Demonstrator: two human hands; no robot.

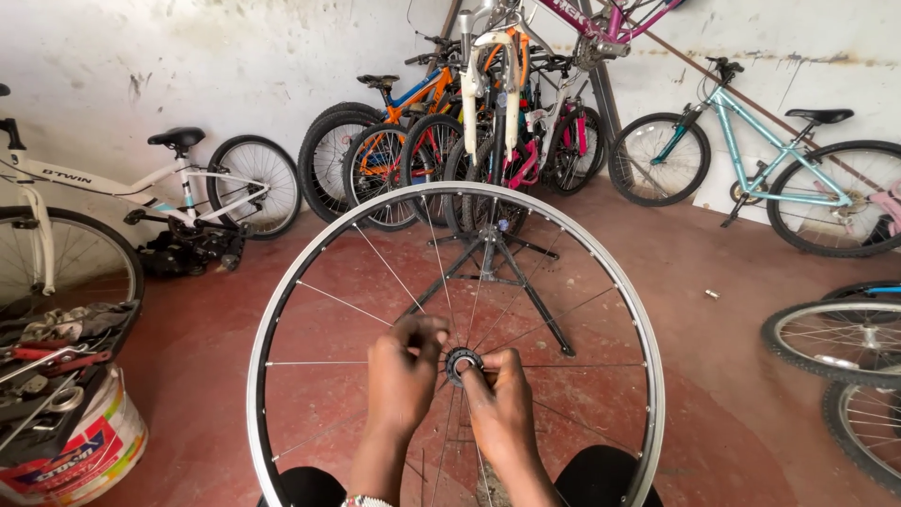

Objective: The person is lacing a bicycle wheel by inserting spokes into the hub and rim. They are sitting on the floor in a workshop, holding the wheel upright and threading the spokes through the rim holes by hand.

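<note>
On a red workshop floor (732, 282) lined with parked bicycles (450, 131), the bare silver spoked wheel (282, 310) stands upright between the person's knees, putting its dark hub (462, 362) within reach of the left hand (402, 371) and right hand (497, 394), whose fingertips pinch it from either side.

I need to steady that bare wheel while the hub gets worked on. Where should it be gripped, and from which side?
Probably the silver rim at its left edge, approached from outside the wheel. It stands upright between the knees, with no tyre, so the rim is bare there. Both the left hand and right hand crowd the hub, and the thin spokes give poor purchase.
</note>
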